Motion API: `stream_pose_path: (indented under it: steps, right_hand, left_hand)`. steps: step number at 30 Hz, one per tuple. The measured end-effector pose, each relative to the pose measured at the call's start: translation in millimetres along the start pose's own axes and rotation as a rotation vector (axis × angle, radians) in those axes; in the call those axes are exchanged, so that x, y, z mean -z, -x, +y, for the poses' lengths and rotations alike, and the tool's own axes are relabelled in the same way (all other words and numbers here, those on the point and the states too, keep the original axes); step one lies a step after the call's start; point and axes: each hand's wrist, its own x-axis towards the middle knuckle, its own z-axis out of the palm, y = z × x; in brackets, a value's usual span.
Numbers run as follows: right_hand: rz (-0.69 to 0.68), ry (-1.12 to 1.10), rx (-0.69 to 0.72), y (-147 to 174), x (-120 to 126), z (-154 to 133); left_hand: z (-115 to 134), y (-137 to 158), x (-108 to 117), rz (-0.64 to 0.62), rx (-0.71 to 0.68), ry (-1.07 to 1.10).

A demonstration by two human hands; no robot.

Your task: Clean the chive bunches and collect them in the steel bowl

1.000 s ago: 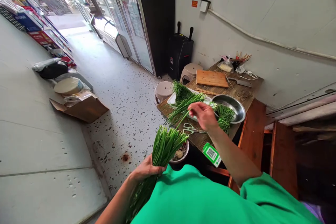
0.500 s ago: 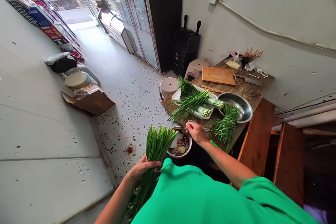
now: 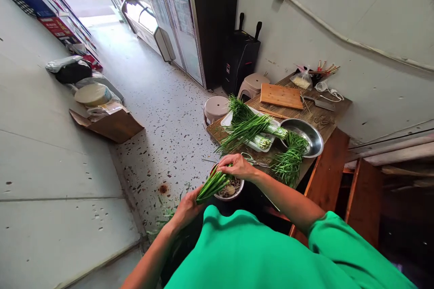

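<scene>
My left hand [image 3: 187, 207] is wrapped round a bunch of garlic chives [image 3: 213, 188], whose stem ends point up and to the right. At those ends, the fingers of my right hand [image 3: 235, 165] are closed on the stems. Below them is a round bowl [image 3: 231, 198] of food scraps, partly covered by the chives and my right hand. A pair of scissors with pale handles [image 3: 247, 159] lies on the table edge just beyond my right hand. The leafy part of the bunch hangs blurred to the left of my body.
On the wooden table [image 3: 325, 119] are a white tray [image 3: 226, 119] with chive bundles [image 3: 249, 128], a steel basin [image 3: 315, 137] with more chives over its rim, a cutting board [image 3: 281, 96] and a cleaver [image 3: 323, 104]. Stools [image 3: 216, 106] stand behind; a cardboard box [image 3: 117, 126] sits left.
My right hand has moved left from beside the bowl onto the stem ends. The bunch has tipped from upright to slanting right, over the bowl.
</scene>
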Motion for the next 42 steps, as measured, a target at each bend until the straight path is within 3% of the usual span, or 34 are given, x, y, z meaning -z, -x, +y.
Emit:
stream_pose_path:
  steps: [4, 6, 9, 10, 14, 16, 19, 22, 24, 26, 29, 30, 35, 37, 40, 42]
  right_hand:
    - [0.421, -0.101, -0.117, 17, 12, -13]
    - [0.431, -0.007, -0.047, 31, 11, -23]
    - [0.226, 0.168, 0.089, 48, 4, -33]
    - [0.224, 0.185, 0.1, 51, 4, -35]
    - [0.543, 0.146, 0.017, 52, 19, -40]
    - [0.506, 0.227, 0.084, 53, 24, -46]
    - [0.257, 0.454, 0.229, 55, 17, -53]
    - [0.14, 0.604, 0.237, 54, 8, -50]
    - [0.091, 0.573, 0.219, 51, 12, -45]
    - [0.207, 0.458, 0.169, 49, 24, -43]
    - [0.545, 0.33, 0.077, 49, 43, -46]
    - [0.567, 0.33, 0.063, 48, 45, -47]
    - [0.268, 0.334, -0.027, 28, 36, -37]
    - [0.292, 0.181, -0.104, 18, 41, -29]
    - [0.508, -0.035, -0.188, 12, 56, -25]
    - [0.451, -0.039, -0.172, 13, 58, -30]
  left_hand:
    - [14, 5, -2, 0.195, -0.136, -0.679]
    - [24, 7, -3, 0.263, -0.124, -0.937]
    - [34, 8, -5, 0.335, -0.155, -1.137]
    - [35, 8, -5, 0.351, -0.174, -1.167]
    - [34, 6, -8, 0.384, -0.214, -1.232]
    - [33, 5, -9, 0.387, -0.215, -1.254]
    - [32, 4, -9, 0.381, -0.223, -1.275]
    - [31, 2, -9, 0.4, -0.244, -1.284]
    - [31, 1, -9, 0.409, -0.272, -1.289]
    - [31, 0, -9, 0.419, -0.313, -1.29]
    - [31, -1, -7, 0.466, -0.386, -1.285]
    - [30, -1, -7, 0.484, -0.408, -1.286]
    - [27, -4, -4, 0.497, -0.492, -1.287]
    - [27, -5, -2, 0.469, -0.494, -1.206]
    - [33, -7, 1, 0.327, -0.438, -0.864]
    - [39, -8, 2, 0.149, -0.371, -0.538]
